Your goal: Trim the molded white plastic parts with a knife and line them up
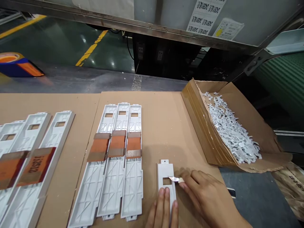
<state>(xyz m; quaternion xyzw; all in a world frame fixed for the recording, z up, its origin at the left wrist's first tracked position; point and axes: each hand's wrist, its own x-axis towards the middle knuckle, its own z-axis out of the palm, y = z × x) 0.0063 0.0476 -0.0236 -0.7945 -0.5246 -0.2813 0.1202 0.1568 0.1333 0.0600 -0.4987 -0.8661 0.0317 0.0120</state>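
A long white plastic panel (165, 170) lies face up on the cardboard in front of me, with a small rectangular cut-out near its far end. My left hand (163, 210) rests on its near part, fingers stretched out flat. Pinched in my right hand (205, 193) is a craft knife (175, 179). Its blade crosses the right and upper edge of the cut-out. To the left lie three similar white panels (131, 193), ribbed side up, side by side. Each carries an orange-brown block (133, 144) across its middle.
An open cardboard box (201, 126) full of small white plastic parts (232, 133) stands at the right. More ribbed panels (60, 126) lie at the far left. A tape roll in a blue and orange holder (20, 66) is on the grey table behind the cardboard sheet (166, 117).
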